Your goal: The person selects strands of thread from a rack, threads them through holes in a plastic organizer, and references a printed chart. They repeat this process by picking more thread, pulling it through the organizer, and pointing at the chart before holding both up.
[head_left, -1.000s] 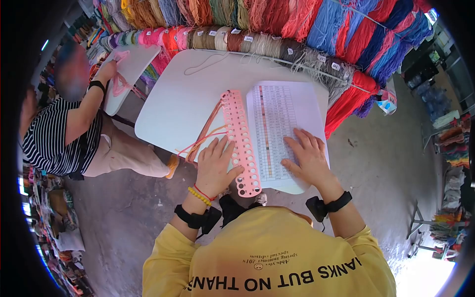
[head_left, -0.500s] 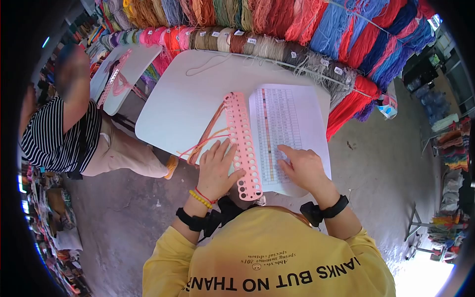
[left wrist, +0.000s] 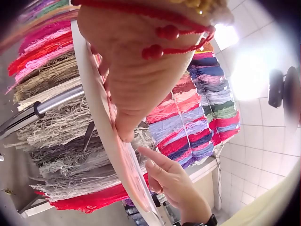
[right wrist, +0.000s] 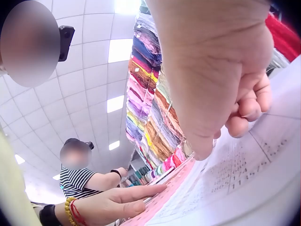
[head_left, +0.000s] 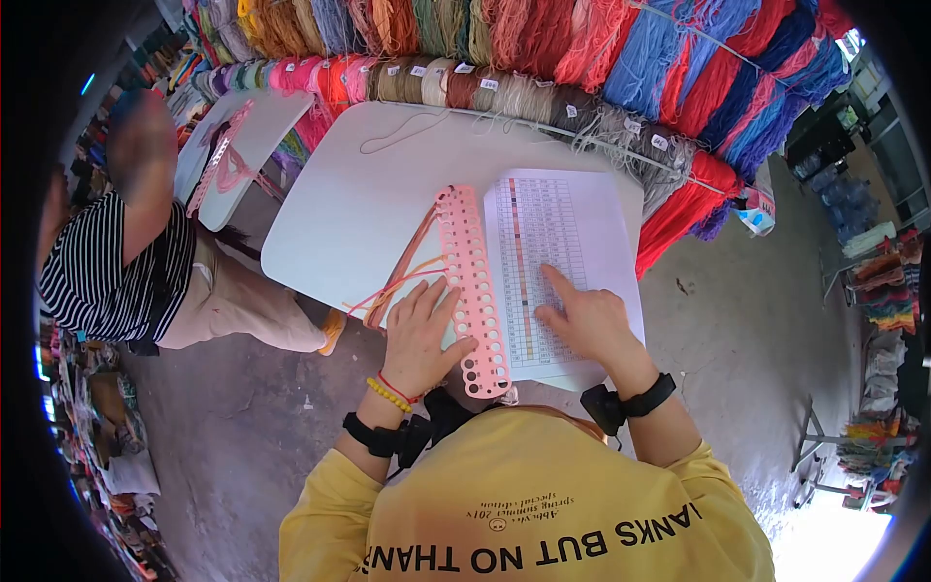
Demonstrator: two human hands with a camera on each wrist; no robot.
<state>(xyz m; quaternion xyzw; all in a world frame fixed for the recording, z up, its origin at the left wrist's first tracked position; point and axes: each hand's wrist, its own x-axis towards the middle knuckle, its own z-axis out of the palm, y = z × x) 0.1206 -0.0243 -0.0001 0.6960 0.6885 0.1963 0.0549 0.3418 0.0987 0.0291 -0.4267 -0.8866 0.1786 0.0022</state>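
Note:
My left hand point(head_left: 419, 335) lies flat with spread fingers at the lower left edge of a pink board point(head_left: 464, 257) punched with rows of holes. Pinkish and orange threads point(head_left: 409, 250) hang from the board's left side. Beside the board lies a printed chart point(head_left: 606, 218) with a narrow coloured column. My right hand point(head_left: 593, 325) rests on the chart, index finger stretched toward the column. In the right wrist view, the other fingers of the right hand point(right wrist: 211, 70) are curled over the paper, holding nothing.
A white table point(head_left: 325, 194) carries the board and chart, with a loose grey thread point(head_left: 393, 136) near its far edge. Labelled skeins point(head_left: 504, 89) hang along a rail behind it. At the left, a person in a striped top point(head_left: 116, 267) is by another white table point(head_left: 262, 131).
My right hand has gone from spread fingers to a stretched index finger, which has lately moved slightly up the chart. The left hand stays at the board. The other person's arm has risen.

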